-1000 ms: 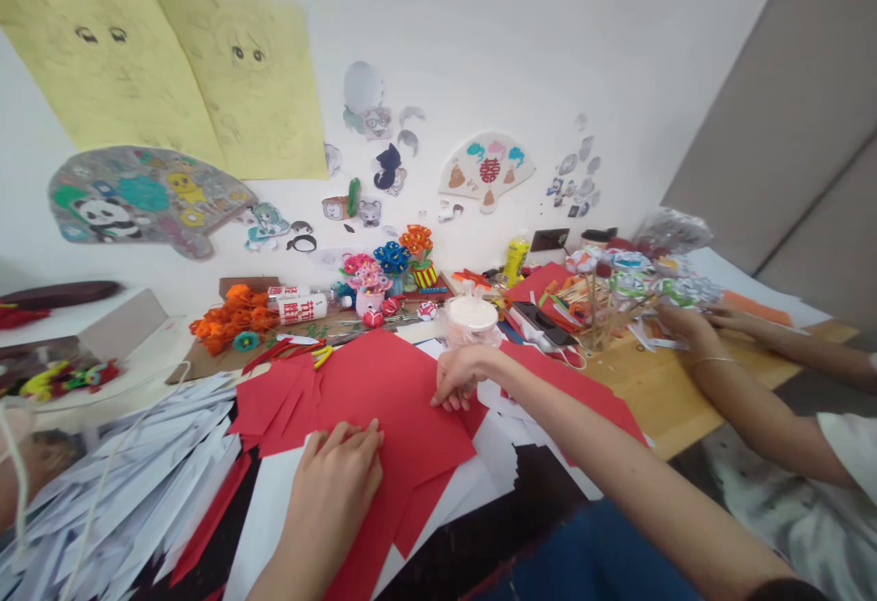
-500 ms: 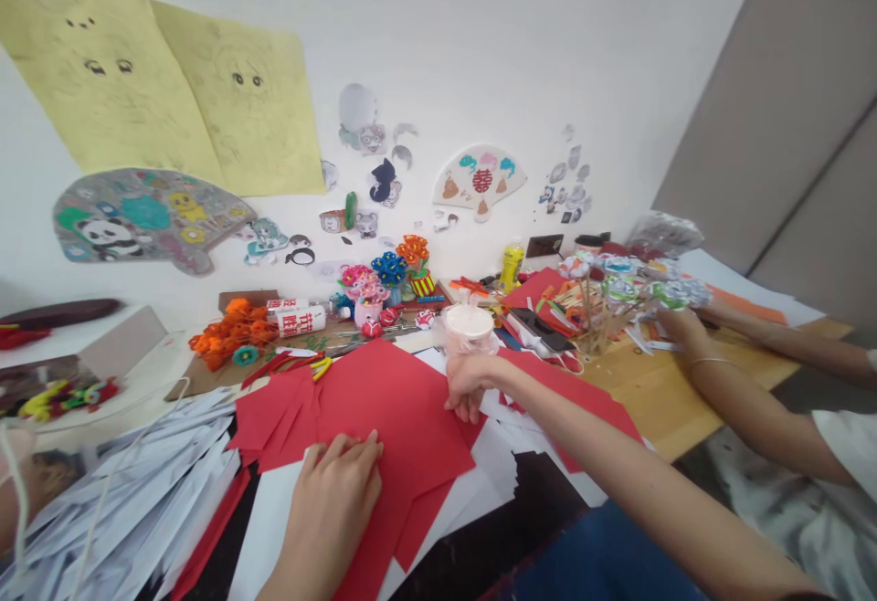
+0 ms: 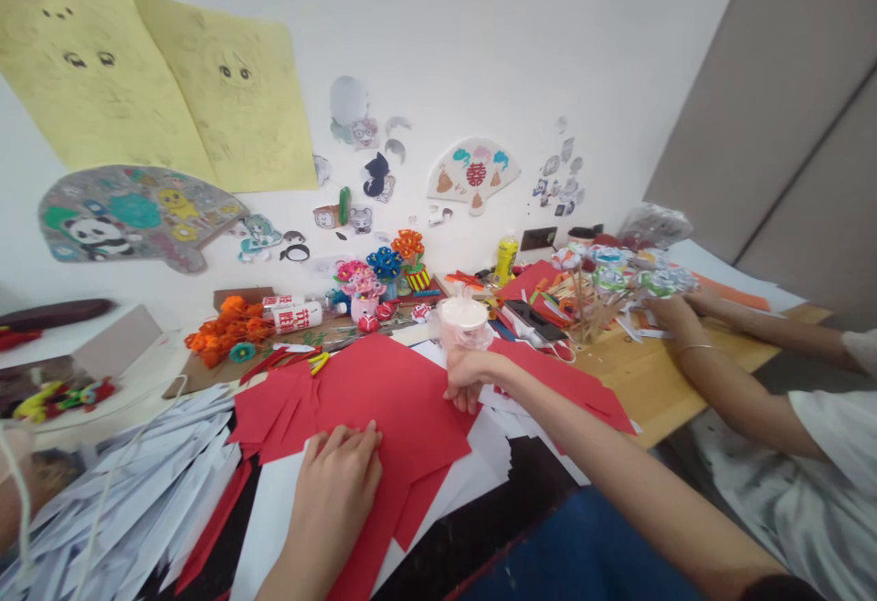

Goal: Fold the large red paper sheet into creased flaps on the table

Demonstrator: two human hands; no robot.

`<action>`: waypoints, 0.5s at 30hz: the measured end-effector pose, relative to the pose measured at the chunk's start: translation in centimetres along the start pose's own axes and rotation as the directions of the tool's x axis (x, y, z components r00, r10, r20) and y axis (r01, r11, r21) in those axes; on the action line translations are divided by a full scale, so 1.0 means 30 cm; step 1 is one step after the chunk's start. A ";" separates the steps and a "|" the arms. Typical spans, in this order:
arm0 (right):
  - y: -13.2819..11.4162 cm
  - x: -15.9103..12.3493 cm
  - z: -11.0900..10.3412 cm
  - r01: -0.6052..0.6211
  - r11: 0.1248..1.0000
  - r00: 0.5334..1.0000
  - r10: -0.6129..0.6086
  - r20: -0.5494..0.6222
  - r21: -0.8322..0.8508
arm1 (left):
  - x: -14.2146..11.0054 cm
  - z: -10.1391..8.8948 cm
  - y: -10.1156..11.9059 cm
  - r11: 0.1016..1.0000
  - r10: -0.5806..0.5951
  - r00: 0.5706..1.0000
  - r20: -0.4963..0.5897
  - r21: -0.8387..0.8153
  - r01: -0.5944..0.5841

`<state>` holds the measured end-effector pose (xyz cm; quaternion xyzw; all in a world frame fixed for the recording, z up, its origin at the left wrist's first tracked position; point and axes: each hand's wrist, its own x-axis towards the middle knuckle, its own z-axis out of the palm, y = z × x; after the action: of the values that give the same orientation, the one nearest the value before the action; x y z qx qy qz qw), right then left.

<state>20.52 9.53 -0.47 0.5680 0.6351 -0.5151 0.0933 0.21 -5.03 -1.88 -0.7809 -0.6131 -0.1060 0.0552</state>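
Under my left hand [image 3: 339,482] is a large sheet of red paper [image 3: 390,400]; the palm lies on it with the fingers stretched out. My right hand [image 3: 470,377] is at the right edge of this sheet, its fingers curled downward. Whatever they may hold is hidden. Just behind that hand stands a lidded cup [image 3: 464,313] wrapped in clear plastic. Smaller overlapping red pieces [image 3: 284,409] lie to the left, and white sheets [image 3: 483,464] show beneath the red paper.
Folded white paper strips [image 3: 130,491] are heaped at the left. Behind are orange craft flowers [image 3: 229,332], yellow-handled scissors [image 3: 319,363], small flower pots [image 3: 365,304] and a yellow bottle [image 3: 505,258]. At right, another person's arms [image 3: 719,382] reach over the wooden table [image 3: 617,382].
The view has shifted slightly, so the wall and table things sit a little further left. My left hand stays on the red paper; my right hand has barely moved.
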 end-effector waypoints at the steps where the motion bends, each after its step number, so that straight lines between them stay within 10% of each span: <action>1: -0.001 -0.001 -0.002 -0.005 1.000 1.000 0.005 0.003 0.001 | 0.000 0.001 0.000 1.000 0.001 1.000 -0.003 0.000 -0.001; 15: -0.015 -0.025 -0.009 0.112 0.993 0.993 -0.113 -0.044 -0.023 | 0.001 0.008 -0.002 0.999 0.037 0.999 0.006 0.027 -0.037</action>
<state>20.53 9.35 0.43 0.5418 0.6734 -0.5000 0.0557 0.19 -4.95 -2.11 -0.7915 -0.6002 -0.0944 0.0658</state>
